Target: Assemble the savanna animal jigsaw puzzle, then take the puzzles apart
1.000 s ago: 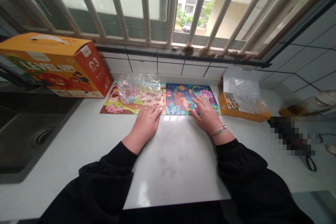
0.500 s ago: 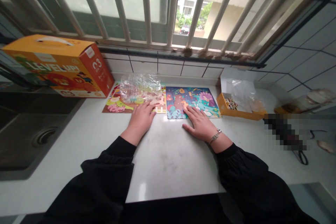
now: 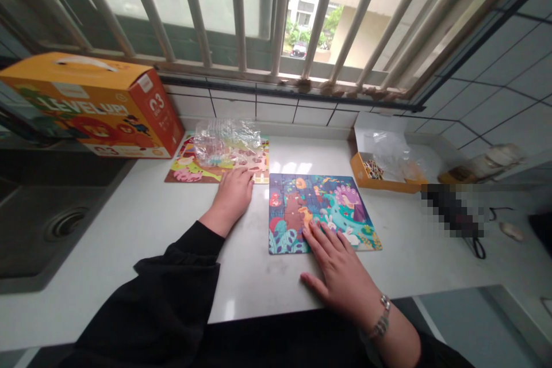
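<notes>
My right hand (image 3: 340, 273) lies flat, fingers spread, with its fingertips on the near edge of a blue jigsaw puzzle (image 3: 321, 210) that sits in the middle of the white counter (image 3: 259, 282). Fingers together, my left hand (image 3: 233, 195) rests palm down on the near edge of a yellow and pink puzzle (image 3: 194, 168) by the back wall. A crumpled clear plastic bag (image 3: 226, 139) lies on top of that puzzle, just beyond my left fingers. Neither hand grips anything.
An orange "LEVEL UP" box (image 3: 92, 106) stands at the back left beside a dark sink (image 3: 38, 224). At the back right an open orange tray (image 3: 383, 175) holds loose pieces and a plastic bag. A blurred dark object (image 3: 452, 213) lies right; barred window behind.
My right hand has slid the blue puzzle from beside the yellow one toward me, to mid-counter. My left hand has stayed on the yellow puzzle's edge.
</notes>
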`<state>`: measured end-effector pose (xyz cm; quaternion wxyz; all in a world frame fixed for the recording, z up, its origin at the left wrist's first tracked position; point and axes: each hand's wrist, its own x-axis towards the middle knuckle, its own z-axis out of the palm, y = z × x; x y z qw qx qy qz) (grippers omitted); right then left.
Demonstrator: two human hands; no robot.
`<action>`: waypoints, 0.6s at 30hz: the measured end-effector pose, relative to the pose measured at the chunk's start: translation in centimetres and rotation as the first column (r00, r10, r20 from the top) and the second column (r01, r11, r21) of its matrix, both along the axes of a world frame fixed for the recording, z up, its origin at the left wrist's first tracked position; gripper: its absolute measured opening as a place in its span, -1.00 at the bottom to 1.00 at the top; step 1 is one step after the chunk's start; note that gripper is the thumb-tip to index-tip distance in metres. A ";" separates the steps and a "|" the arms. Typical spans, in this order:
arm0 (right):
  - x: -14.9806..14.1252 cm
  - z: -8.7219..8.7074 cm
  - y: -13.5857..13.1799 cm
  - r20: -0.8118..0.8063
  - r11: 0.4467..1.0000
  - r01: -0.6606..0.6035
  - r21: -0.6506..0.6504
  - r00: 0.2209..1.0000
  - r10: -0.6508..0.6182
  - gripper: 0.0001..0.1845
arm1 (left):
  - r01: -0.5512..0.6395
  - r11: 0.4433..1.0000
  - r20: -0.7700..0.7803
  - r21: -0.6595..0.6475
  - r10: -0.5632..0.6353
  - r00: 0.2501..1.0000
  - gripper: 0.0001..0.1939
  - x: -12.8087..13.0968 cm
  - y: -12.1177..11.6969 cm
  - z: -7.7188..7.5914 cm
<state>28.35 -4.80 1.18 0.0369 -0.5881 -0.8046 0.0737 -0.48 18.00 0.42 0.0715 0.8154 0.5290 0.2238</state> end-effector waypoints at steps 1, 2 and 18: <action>-0.2 -0.1 -1.3 -0.002 1.000 -0.005 0.013 1.000 0.005 0.02 | 0.028 1.000 0.002 0.002 -0.028 1.000 -0.59 0.2 -0.1 0.0; -0.4 -0.2 -2.4 -0.004 1.000 -0.007 0.027 1.000 0.007 0.02 | 0.058 0.998 0.004 0.004 -0.058 0.998 -0.60 0.5 -0.3 0.0; -0.9 -1.6 -4.4 -0.036 0.978 -0.173 0.115 0.983 0.178 -0.02 | 0.294 0.956 0.048 -0.005 -0.293 0.955 -0.76 1.7 -1.8 0.8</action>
